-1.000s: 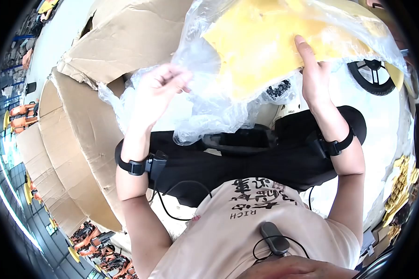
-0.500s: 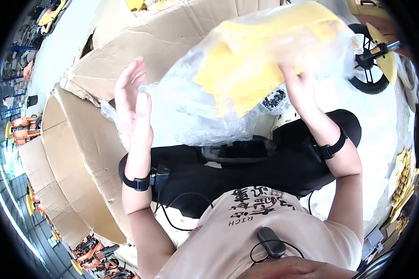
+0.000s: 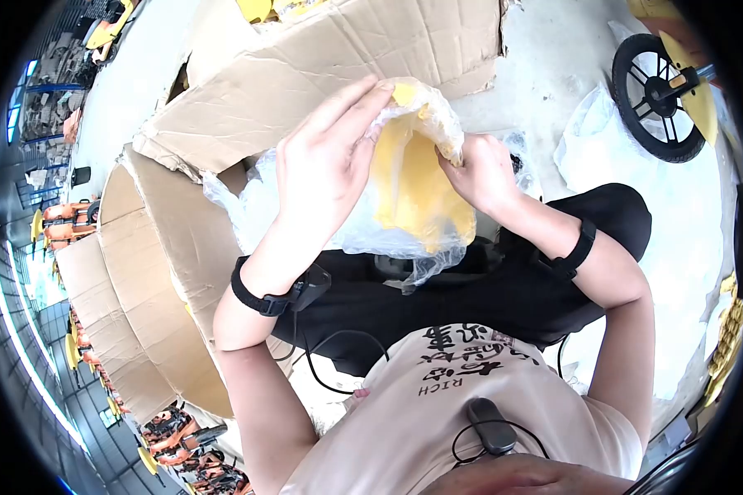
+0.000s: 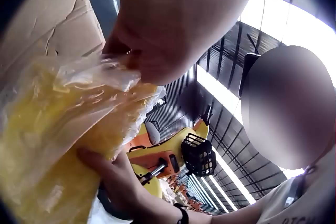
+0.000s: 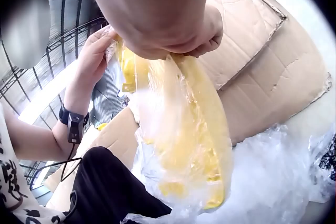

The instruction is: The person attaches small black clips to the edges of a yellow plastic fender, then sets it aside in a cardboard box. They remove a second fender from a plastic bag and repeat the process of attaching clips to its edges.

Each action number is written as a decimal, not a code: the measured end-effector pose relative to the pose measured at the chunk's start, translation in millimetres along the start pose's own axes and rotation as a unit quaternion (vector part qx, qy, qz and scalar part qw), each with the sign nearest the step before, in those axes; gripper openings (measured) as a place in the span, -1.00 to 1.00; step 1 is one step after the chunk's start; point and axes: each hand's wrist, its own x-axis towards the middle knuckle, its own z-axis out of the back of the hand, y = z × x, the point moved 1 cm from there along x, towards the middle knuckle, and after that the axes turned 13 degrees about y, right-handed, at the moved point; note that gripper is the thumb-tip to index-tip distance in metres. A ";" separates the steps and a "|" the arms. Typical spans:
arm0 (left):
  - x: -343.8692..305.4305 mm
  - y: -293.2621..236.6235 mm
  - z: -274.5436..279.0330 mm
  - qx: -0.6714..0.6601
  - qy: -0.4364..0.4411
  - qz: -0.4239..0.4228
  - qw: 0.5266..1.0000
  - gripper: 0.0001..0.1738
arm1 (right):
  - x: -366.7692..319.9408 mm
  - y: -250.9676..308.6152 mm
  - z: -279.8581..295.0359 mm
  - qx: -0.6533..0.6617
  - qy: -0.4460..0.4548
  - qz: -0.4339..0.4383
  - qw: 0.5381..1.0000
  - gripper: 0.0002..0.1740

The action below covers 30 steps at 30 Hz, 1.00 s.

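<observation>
A yellow sheet-like part in a clear plastic bag [image 3: 425, 194] hangs between the hands, above the lap. The left hand [image 3: 326, 161] pinches the bag's upper left edge; in the right wrist view this left hand [image 5: 95, 53] has its fingertips on the clear film. On the other side, the right hand [image 3: 487, 177] grips the upper right edge with curled fingers. The left wrist view shows the right thumb against the yellow part [image 4: 47, 145]. Part of the bag's top edge is hidden under the fingers.
Large cardboard pieces [image 3: 305, 78] lie ahead and to the left. Crumpled clear plastic [image 5: 273, 176] lies near the bag. A black-spoked wheel [image 3: 659, 97] stands at the upper right. Orange and yellow machines [image 3: 70, 223] line the far left.
The bagged yellow part has come down and closer to the body, and looks narrower. The left hand, empty and spread before, has taken its edge. The right hand has moved left and down.
</observation>
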 end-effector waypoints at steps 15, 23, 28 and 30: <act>-79.4 116.8 103.2 -0.264 -0.253 0.204 0.908 -0.75 | 1.3 -7.4 -4.4 0.119 0.080 0.018 0.990 -0.45; -96.6 125.3 143.0 -0.367 -0.277 0.170 0.872 -0.68 | 4.2 -11.0 -10.2 0.153 0.076 0.022 0.985 -0.62; -89.4 152.0 135.5 -0.237 -0.199 0.282 0.908 -0.72 | 4.5 -15.6 -17.3 0.137 0.092 -0.008 0.986 -0.65; -91.4 148.5 151.5 -0.270 -0.271 0.219 0.898 -0.72 | 8.0 -18.6 -18.9 0.133 0.107 -0.012 0.985 -0.67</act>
